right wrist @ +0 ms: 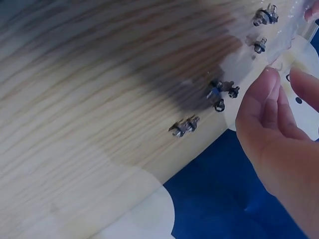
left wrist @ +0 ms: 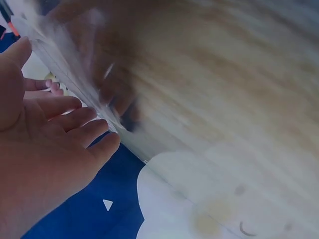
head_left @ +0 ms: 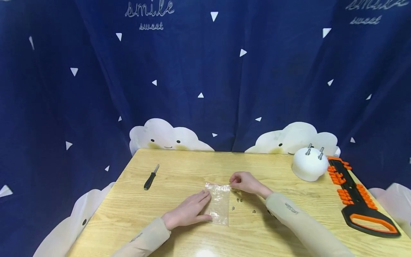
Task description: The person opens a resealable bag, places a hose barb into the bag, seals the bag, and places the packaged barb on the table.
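A clear plastic zip bag (head_left: 219, 208) lies flat on the wooden table. My left hand (head_left: 189, 211) rests on its left edge with the fingers straight and the thumb spread; in the left wrist view those fingers (left wrist: 75, 119) lie along the film. At the bag's top right corner, my right hand (head_left: 245, 182) pinches the edge between thumb and fingertips. Several small metal hardware pieces (right wrist: 184, 126) lie scattered on the wood to the right of the bag, below my right hand. Their exact kind is too small to tell.
A black-handled screwdriver (head_left: 151, 179) lies at the left. Toward the back right stands a white round object (head_left: 309, 167) with metal pins upright on top. Beside it, a black and orange rack with a handle (head_left: 351, 189) runs along the table's right edge. A blue curtain (head_left: 199, 64) hangs behind.
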Motion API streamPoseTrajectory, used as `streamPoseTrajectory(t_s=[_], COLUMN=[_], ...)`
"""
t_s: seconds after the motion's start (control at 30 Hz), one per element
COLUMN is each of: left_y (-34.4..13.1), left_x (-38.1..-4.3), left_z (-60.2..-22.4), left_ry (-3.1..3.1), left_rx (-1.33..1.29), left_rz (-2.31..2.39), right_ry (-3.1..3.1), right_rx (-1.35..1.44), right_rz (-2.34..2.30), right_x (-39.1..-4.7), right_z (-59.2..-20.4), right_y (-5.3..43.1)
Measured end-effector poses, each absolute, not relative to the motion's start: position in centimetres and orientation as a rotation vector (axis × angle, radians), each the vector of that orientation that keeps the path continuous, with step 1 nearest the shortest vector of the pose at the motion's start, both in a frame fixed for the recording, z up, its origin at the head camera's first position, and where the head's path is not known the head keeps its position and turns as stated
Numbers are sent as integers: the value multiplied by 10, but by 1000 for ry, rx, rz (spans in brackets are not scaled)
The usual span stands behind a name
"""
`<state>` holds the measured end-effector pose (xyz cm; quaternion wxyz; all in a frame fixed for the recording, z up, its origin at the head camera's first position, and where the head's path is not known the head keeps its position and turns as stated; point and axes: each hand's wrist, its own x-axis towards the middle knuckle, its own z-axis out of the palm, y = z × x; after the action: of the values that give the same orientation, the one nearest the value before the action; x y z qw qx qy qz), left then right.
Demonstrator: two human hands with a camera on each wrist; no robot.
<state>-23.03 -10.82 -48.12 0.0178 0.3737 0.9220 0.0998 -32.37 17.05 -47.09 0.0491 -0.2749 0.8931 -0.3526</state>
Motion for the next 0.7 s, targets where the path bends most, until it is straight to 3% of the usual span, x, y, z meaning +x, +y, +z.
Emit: streamPoseTrajectory(t_s=[0.7], left_y=[-110], left_x=[-228], left_z=[-479], left_ry=[2829], left_rx=[1114], left_rz=[279], right_ry=[2749], right_rx=[-757], right_rz=[-953], right_x=[-327], right_z=[-477], right_y=[153])
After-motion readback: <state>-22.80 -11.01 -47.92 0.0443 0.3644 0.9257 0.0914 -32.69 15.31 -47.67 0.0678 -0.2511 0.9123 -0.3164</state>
